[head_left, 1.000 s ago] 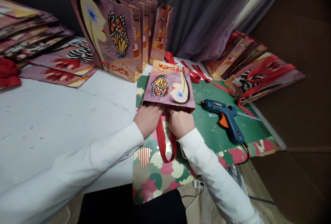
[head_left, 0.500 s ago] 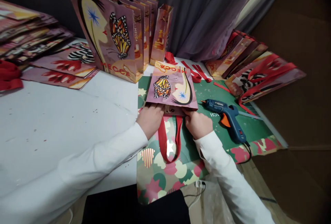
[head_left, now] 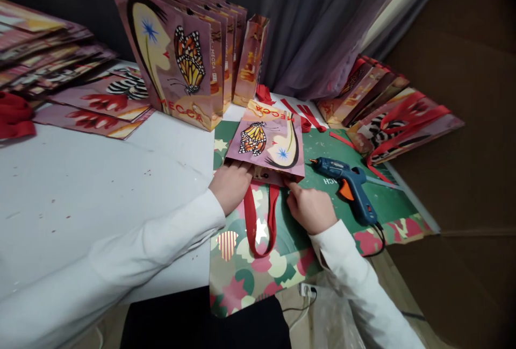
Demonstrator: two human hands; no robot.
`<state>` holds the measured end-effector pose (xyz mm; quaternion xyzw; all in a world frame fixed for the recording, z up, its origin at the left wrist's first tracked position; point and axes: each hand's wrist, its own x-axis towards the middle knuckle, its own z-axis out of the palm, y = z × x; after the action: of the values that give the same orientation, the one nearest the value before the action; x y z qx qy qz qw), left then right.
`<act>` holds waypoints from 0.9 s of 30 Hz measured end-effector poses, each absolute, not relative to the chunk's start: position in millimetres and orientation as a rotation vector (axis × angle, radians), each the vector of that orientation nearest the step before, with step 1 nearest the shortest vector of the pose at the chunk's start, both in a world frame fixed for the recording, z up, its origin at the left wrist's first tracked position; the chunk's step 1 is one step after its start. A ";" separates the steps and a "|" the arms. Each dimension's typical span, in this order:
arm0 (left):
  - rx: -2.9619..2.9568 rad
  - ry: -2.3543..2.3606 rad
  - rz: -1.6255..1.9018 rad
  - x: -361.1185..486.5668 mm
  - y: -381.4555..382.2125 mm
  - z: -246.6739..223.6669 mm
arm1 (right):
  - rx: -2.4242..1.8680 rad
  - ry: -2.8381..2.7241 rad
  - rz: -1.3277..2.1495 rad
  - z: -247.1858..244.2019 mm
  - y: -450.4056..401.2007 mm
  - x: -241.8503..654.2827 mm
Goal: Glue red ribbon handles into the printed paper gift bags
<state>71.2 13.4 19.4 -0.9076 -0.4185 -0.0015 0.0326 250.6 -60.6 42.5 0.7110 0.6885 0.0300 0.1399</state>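
A pinkish paper bag [head_left: 268, 139] printed with a butterfly and a face lies on the green patterned mat [head_left: 294, 241], its open mouth toward me. A red ribbon handle [head_left: 250, 220] loops out of the mouth onto the mat. My left hand [head_left: 231, 185] is at the mouth's left corner, fingertips tucked inside the bag. At the right corner is my right hand [head_left: 312, 206], its index finger reaching to the bag's edge and the other fingers curled. To its right lies a blue glue gun [head_left: 350, 185] with an orange trigger.
Upright bags [head_left: 181, 64] stand in a row behind, on the white table [head_left: 100, 193]. More bags with red ribbons [head_left: 403, 123] lean at the right. Flat bags [head_left: 44, 53] are stacked at the far left. Red ribbon pieces [head_left: 306, 112] lie behind the bag.
My right hand has drawn back slightly from the bag's right corner, its index finger now more visible. The bag's mouth gapes a little wider. The view has shifted slightly.
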 end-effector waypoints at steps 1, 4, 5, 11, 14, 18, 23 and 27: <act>-2.801 -1.277 -0.008 70.0 13.1 18.5 | 2.076 1.996 0.109 41.3 -59.6 245.1; -2.824 -1.227 -0.045 64.7 9.7 15.4 | 2.070 2.043 0.111 37.2 -53.2 231.9; -2.824 -1.210 -0.069 62.1 7.9 14.4 | 2.046 2.063 0.095 35.8 -51.1 229.9; -2.826 -1.285 -0.005 46.2 -3.7 13.2 | 2.087 2.048 0.057 31.3 -49.1 233.8; -2.806 -1.354 0.103 44.7 -6.9 14.1 | 2.209 1.925 0.045 30.3 -52.9 236.8; -2.814 -1.308 0.095 44.5 -5.3 12.9 | 2.318 1.802 0.087 29.0 -56.2 243.4; -2.717 -1.113 -0.203 38.2 6.9 16.6 | 2.260 1.877 0.133 26.4 -52.1 255.0; -2.445 -0.847 -0.487 32.8 18.6 29.1 | 2.165 2.187 0.429 27.5 -49.7 266.5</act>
<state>32.8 18.6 29.1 -0.8988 -0.3112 -0.1791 0.2515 266.5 -49.7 27.5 0.6966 0.7039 0.1380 0.0173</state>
